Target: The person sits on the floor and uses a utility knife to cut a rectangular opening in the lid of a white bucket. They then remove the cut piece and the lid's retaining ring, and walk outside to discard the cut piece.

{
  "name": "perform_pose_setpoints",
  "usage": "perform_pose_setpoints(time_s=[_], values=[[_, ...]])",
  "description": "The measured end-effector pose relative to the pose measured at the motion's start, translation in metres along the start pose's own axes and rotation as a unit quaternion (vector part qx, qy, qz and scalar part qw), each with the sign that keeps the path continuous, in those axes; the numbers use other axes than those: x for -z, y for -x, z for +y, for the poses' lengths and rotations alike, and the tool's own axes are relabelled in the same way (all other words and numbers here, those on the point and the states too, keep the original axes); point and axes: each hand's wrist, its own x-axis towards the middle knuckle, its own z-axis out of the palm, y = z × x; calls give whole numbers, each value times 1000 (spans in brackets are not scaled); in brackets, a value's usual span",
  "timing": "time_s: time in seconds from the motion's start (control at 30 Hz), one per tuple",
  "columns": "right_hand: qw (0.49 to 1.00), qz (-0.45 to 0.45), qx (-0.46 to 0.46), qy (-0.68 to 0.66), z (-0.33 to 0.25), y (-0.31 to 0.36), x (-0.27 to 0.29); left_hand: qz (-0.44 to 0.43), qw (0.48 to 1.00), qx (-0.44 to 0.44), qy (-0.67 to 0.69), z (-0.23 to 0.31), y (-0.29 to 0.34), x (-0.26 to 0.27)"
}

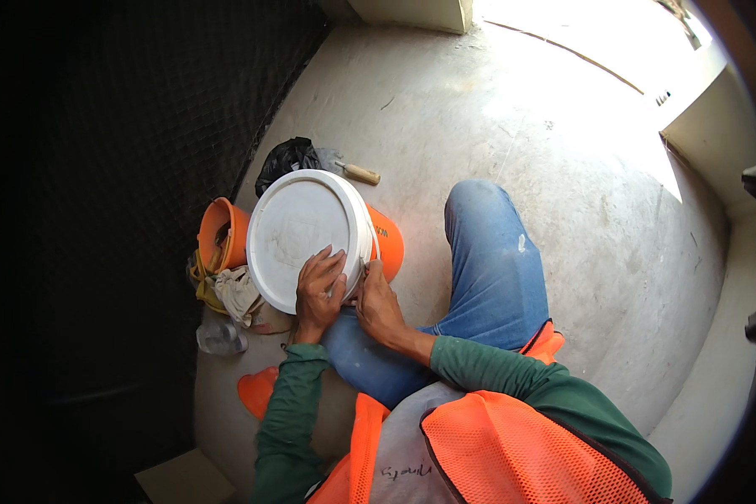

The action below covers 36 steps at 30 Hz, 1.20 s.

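Observation:
An orange bucket (386,244) with a white lid (298,225) stands in front of me, beside my bent leg. My left hand (317,296) lies on the near part of the lid, its fingers stretched over the top and the thumb towards the rim. Close by on the right, my right hand (378,304) has its fingers curled in at the lid's edge, by the thin bail handle (375,235). What those fingertips pinch is hidden.
Left of the bucket are a smaller orange pail (237,235) with things inside, a crumpled pale cloth (238,296) and a clear plastic container (221,337). Behind it lie a black plastic bag (287,160) and a wooden-handled tool (362,175). Dark netting (134,168) hangs along the left.

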Motion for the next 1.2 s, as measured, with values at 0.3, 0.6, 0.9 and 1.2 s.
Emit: perform_pose_setpoints(time_s=[0.3, 0.6, 0.9, 1.2], values=[[988, -79, 63, 114, 0, -4, 14, -39, 999, 30, 24, 21, -37, 22], [997, -29, -44, 50, 5, -16, -7, -347, 895, -212, -182, 40, -137, 49], [897, -26, -286, -335, -19, -20, -5, -378, 871, -267, -164, 35, -153, 45], [863, -4, -283, -419, -22, -15, -9, -457, 760, -344, -309, 48, -170, 22]])
